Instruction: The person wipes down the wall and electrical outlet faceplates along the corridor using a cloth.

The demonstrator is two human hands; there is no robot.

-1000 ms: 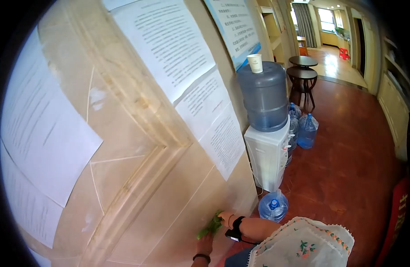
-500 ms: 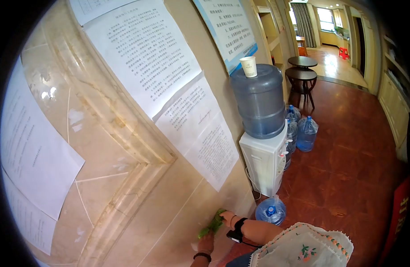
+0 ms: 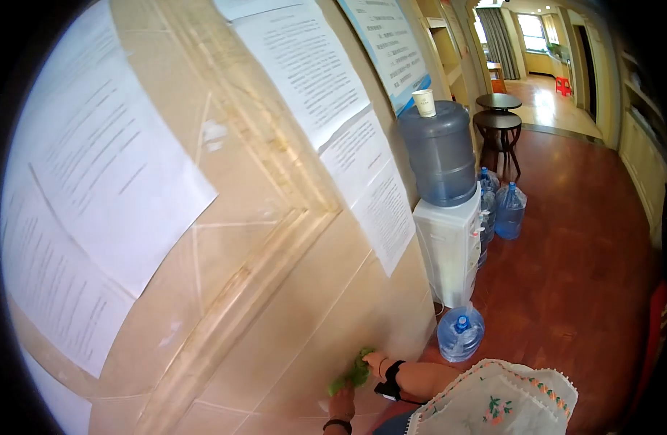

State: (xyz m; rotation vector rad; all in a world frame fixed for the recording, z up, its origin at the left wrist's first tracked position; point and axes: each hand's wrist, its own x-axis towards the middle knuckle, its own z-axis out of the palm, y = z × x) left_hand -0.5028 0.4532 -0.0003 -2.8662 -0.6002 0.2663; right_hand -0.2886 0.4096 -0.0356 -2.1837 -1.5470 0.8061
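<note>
A crumpled green cloth (image 3: 353, 373) lies against the beige tiled wall (image 3: 304, 326) at the bottom centre. My right hand (image 3: 375, 362) grips its upper right end, with a black band round the wrist. At the lower left end of the cloth is my left hand (image 3: 341, 403), its fingers pressed together on the fabric and a dark band on its wrist. Both hands are close to the wall surface. Fine finger positions are small and slightly blurred.
Printed papers (image 3: 109, 159) and a blue-edged notice (image 3: 391, 51) hang on the wall. A water dispenser (image 3: 449, 246) bears a large bottle (image 3: 438, 156) and paper cup (image 3: 424, 103). A blue bottle (image 3: 461, 335) stands on the red-brown floor (image 3: 558, 283). Dark round tables (image 3: 498, 119) stand behind.
The view has swung, so the wall, papers and dispenser appear shifted right and slightly up since half a second ago. Both hands remain on the green cloth at the wall.
</note>
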